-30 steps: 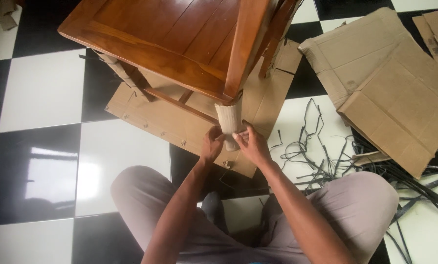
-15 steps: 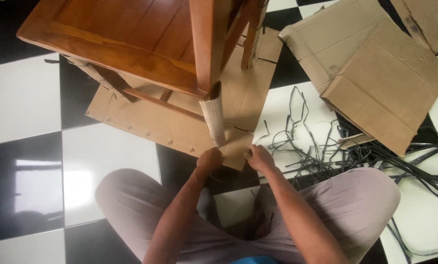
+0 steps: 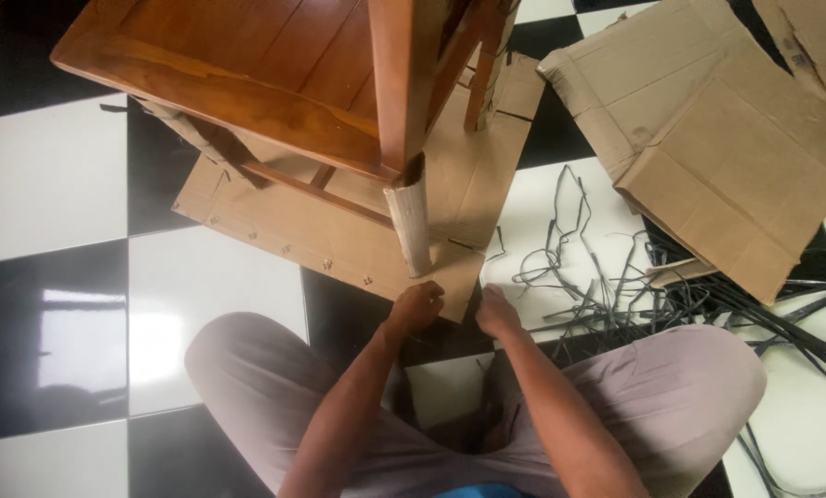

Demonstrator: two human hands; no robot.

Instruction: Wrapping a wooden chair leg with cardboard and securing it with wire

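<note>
I sit cross-legged on a black-and-white tiled floor. A brown wooden piece of furniture (image 3: 247, 65) stands on a flat cardboard sheet (image 3: 293, 231). Its near leg is wrapped in a corrugated cardboard sleeve (image 3: 411, 226). My left hand (image 3: 418, 304) is curled in a fist over the sheet's near edge, just below that leg. My right hand (image 3: 496, 312) is closed at the sheet's near corner, a hand's width to the right. Both hands are off the sleeve.
Flattened cardboard boxes (image 3: 708, 129) lie at the right. A tangle of black plastic straps (image 3: 597, 277) spreads over the floor between them and my right knee (image 3: 671, 378). More wrapped legs show under the furniture (image 3: 201, 138).
My hands let go of the cardboard sleeve on the leg and dropped down to the near edge of the flat sheet. The view shifted slightly.
</note>
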